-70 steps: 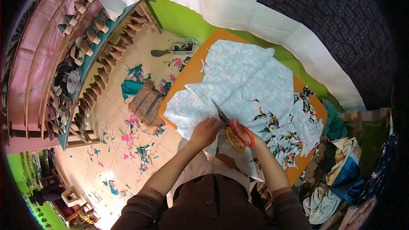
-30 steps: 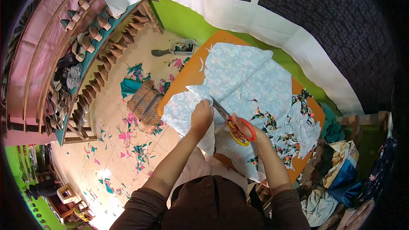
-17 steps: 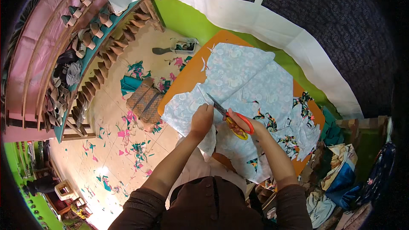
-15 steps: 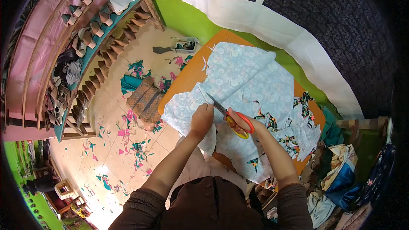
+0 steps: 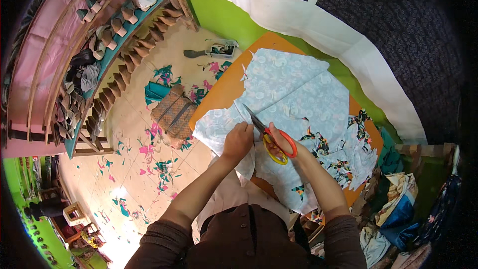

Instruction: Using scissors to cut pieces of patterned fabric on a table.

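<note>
Pale blue patterned fabric (image 5: 294, 82) covers most of an orange table (image 5: 226, 92) in front of me. My left hand (image 5: 238, 140) is closed on the fabric's near left part, pinching its edge beside the cut. In my right hand (image 5: 281, 144) is a pair of scissors (image 5: 290, 145) with one red and one yellow handle loop. Their dark blades point away and to the left, at the fabric next to my left fingers. Dark floral-printed fabric pieces (image 5: 318, 144) lie among pale scraps on the table's right side.
Green and pink scraps (image 5: 162, 172) litter the tiled floor at left, around a brown checked bag (image 5: 174, 113). A clear plastic box (image 5: 222, 49) stands beyond it. Shelves of shoes (image 5: 107, 45) line the far left. Bundled cloths (image 5: 398, 199) lie at the right.
The scissor handles have spread a little, with the yellow loop lower. My hands stay in nearly the same place on the fabric, while the whole view has shifted slightly.
</note>
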`<state>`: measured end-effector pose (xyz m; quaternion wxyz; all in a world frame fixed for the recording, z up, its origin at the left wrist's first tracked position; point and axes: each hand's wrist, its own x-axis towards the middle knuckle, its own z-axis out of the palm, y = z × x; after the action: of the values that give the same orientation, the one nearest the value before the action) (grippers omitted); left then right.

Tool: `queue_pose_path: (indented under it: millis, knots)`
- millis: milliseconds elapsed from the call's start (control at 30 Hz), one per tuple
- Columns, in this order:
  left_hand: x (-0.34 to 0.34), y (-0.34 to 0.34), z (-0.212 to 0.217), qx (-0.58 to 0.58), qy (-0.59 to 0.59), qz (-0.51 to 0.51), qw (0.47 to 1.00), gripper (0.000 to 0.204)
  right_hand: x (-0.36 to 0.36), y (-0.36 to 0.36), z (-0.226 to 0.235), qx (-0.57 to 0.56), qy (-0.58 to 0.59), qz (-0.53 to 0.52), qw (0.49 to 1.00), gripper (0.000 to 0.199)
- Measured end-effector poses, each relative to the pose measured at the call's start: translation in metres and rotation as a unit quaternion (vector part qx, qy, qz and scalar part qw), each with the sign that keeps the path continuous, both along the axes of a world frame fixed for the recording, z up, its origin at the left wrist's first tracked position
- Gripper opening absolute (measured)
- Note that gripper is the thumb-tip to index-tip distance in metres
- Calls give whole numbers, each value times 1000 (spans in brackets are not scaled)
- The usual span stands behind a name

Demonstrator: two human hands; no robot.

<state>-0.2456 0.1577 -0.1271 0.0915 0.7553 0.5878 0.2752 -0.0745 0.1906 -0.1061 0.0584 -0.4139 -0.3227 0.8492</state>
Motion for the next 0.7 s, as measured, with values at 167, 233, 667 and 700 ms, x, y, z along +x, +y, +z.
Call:
queue_pose_path:
  millis: [167,233,667,700]
  knots:
    - [-4,-6,6,-5,-1,-9,1000,9,-5,1,3,-22,17,-35,999,59]
    - [-5,-8,8,-22,-11,-33,999,10,-10,0,5,-26,29,-52,998,58]
    - [-14,-17,13,-30,21,-72,997,6,-26,3,2,-54,18,-91,994,63]
    - [-14,-16,13,-24,19,-74,997,6,-27,3,1,-48,20,-100,994,63]
